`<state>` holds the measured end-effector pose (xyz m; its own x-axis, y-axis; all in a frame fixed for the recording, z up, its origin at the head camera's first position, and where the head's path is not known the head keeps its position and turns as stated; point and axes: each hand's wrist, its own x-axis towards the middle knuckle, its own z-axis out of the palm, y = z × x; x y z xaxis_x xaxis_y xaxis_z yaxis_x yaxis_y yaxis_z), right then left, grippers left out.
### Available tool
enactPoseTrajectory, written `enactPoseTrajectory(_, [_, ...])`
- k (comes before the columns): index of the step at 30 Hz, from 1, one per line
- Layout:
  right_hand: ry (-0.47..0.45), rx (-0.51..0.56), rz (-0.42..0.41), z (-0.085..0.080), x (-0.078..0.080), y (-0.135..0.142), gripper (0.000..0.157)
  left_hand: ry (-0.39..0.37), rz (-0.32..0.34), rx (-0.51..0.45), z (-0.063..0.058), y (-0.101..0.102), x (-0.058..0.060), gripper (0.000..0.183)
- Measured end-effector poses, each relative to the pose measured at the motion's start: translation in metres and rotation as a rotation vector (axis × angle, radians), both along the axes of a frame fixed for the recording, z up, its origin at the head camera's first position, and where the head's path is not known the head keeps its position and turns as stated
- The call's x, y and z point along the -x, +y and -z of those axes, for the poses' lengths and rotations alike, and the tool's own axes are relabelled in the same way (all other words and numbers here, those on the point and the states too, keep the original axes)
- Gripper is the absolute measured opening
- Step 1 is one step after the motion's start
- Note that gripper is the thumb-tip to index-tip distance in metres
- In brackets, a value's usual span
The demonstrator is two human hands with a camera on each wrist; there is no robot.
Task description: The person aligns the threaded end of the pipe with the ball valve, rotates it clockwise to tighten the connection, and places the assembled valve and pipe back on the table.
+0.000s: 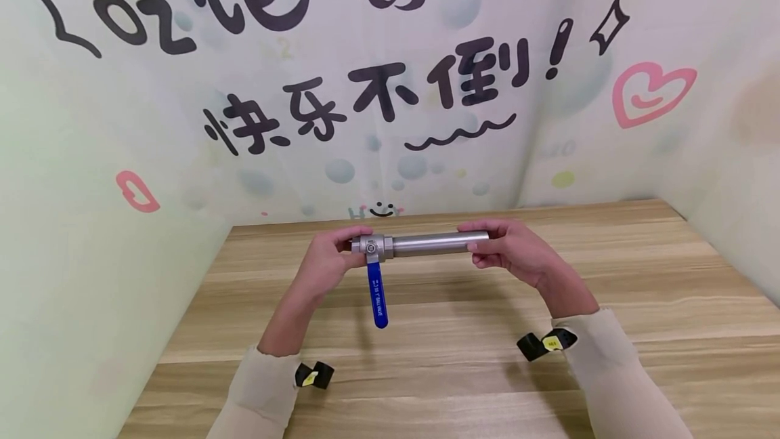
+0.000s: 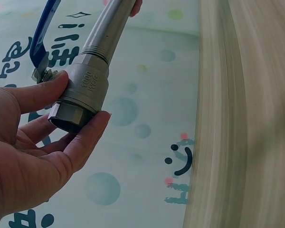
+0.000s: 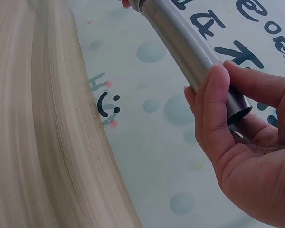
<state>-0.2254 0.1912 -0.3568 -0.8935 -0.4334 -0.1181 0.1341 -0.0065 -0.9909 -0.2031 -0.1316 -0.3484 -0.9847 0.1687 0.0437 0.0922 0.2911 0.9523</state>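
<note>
A steel ball valve (image 1: pixel 372 246) with a blue lever handle (image 1: pixel 378 297) is joined end to end with a smooth steel pipe (image 1: pixel 435 243). Thumb and fingers of my left hand (image 1: pixel 323 263) grip the valve body at its hexagonal end. My right hand (image 1: pixel 514 249) holds the pipe near its far open end. Both parts are held level above the table, the lever pointing toward me. In the left wrist view a few threads show where the pipe (image 2: pixel 109 33) meets the valve (image 2: pixel 85 80). The right wrist view shows the right hand's fingers (image 3: pixel 213 99) curled round the pipe.
The wood-grain table (image 1: pixel 426 358) spreads beneath both hands. A printed cloth wall (image 1: pixel 341 175) with dark lettering stands behind it, with pale walls at the left and right. Each sleeve cuff carries a small black camera (image 1: pixel 313 375).
</note>
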Motion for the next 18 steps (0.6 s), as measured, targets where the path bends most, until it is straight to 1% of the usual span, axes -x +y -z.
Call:
enactPoseTrajectory(12, [-0.011, 0.003, 0.002, -0.0003, -0.0012, 0.0012, 0.029, -0.014, -0.003, 0.006, 0.0002, 0.0006, -0.0003, 0.041])
enactPoseTrajectory(18, [-0.013, -0.003, 0.006, -0.0004, -0.0011, 0.0007, 0.03, -0.012, -0.003, 0.007, 0.0001, 0.0009, -0.0003, 0.041])
